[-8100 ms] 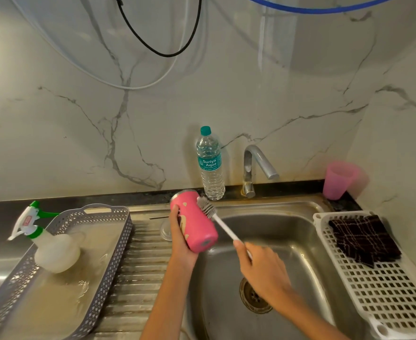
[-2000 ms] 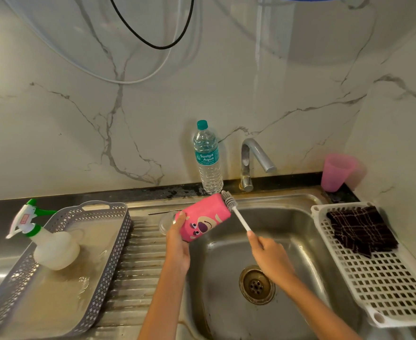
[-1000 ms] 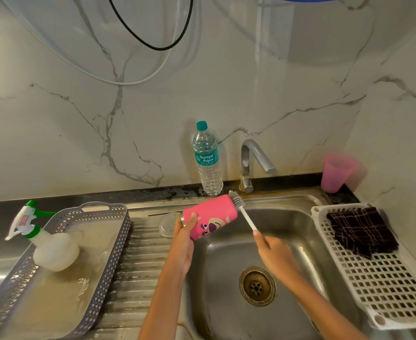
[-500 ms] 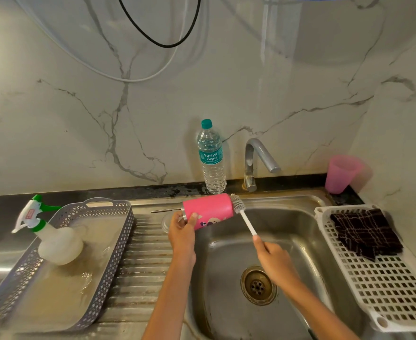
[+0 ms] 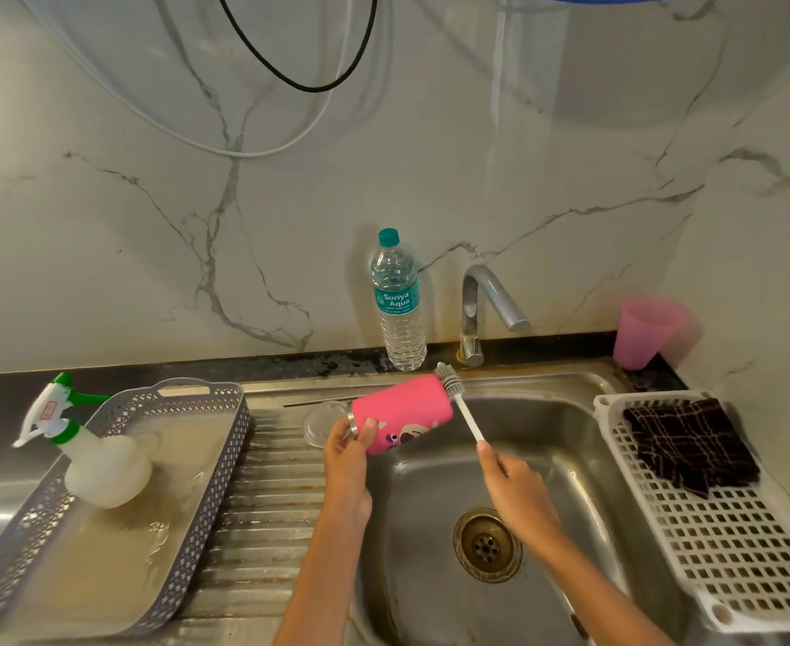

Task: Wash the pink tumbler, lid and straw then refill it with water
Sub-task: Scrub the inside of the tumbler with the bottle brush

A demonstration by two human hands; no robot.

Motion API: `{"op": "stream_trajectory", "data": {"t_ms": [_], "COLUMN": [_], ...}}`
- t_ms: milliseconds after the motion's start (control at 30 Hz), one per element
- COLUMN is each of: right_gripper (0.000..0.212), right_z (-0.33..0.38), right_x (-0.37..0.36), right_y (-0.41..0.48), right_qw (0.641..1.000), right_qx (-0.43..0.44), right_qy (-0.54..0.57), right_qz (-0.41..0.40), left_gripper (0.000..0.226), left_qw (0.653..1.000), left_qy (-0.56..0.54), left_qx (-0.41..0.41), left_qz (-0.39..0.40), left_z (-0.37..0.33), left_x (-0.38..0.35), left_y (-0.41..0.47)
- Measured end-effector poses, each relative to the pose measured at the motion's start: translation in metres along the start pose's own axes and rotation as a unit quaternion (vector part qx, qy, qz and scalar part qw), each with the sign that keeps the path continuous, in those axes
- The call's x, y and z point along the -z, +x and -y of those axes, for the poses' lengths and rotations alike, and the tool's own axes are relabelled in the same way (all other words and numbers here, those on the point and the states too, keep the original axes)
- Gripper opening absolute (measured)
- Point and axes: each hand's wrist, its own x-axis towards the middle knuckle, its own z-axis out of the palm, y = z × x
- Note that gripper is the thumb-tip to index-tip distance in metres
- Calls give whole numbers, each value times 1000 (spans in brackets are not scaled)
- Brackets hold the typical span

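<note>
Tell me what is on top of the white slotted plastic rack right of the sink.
A dark brown checked cloth lies crumpled on the far end of the white slotted plastic rack. Whether anything lies beneath the cloth cannot be seen, because the cloth covers that part.

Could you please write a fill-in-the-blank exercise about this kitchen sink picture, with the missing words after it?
1. The left hand holds the ____ tumbler on its side.
2. The right hand grips the handle of a ____.
3. The water bottle stands to the ____ of the tap.
4. The dark cloth lies in the ____ rack.
Missing words: pink, brush, left, white.
</note>
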Motion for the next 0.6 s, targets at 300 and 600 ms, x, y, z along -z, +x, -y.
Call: {"op": "stream_trajectory", "data": {"t_ms": [300, 600], "right_gripper": [54, 54], "right_z": [-5, -5], "right_x": [-4, -1], "right_y": [-6, -15], "right_qw": [1000, 999], "right_qx": [-6, 9], "right_qy": [-5, -19], "right_qz": [12, 24], "left_gripper": [35, 27], "left_qw": [1000, 998], "left_qy": [-14, -59], "left_qx": [-15, -29], "left_qz": [-5, -11], "left_z": [-9, -21], "left_x": [3, -4], "left_y": [-5, -3]}}
